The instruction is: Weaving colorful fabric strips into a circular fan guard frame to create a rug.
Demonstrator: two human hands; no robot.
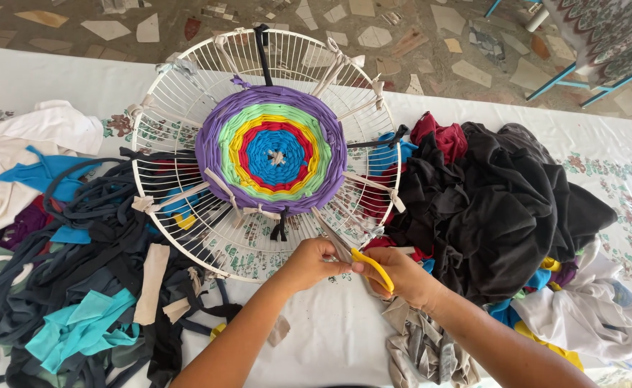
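Observation:
A round white wire grille (159, 108) lies on the table as a loom. At its centre sits a woven disc (273, 147) of blue, red, yellow, green and purple cloth rings, with beige spoke strips tied out to the rim. My left hand (309, 262) pinches a beige cloth strip (332, 237) at the grille's near edge. My right hand (402, 276) holds yellow-handled scissors (373, 267) right against that strip, touching my left hand's fingers. The scissor blades are hidden between my hands.
A heap of black, maroon and blue fabric (488, 208) lies to the right, with white cloth (596, 316) beyond it. Dark and teal fabric strips (79, 287) pile up at the left. Grey cloth (424, 352) lies under my right wrist. A blue-legged chair (603, 36) stands on the floor.

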